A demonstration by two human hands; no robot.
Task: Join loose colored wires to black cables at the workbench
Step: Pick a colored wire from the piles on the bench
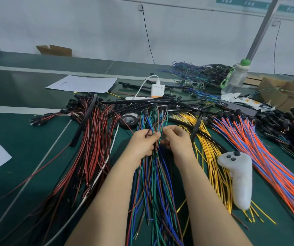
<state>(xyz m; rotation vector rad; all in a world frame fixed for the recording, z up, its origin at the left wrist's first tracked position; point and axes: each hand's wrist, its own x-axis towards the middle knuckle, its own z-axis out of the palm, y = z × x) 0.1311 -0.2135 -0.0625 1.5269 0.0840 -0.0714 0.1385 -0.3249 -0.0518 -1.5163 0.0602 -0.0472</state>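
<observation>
Step in hand, prob.: picking single strand from blue/green/brown bundle, mid-desk, betw. red/black bunch & yellow wires. Left grip curled round upper strands. Right grip pinches strands just beside it. Black cables at bundle's far end, no hand on them. Next needs: free one strand w/o tangling, bring end to cable.
</observation>
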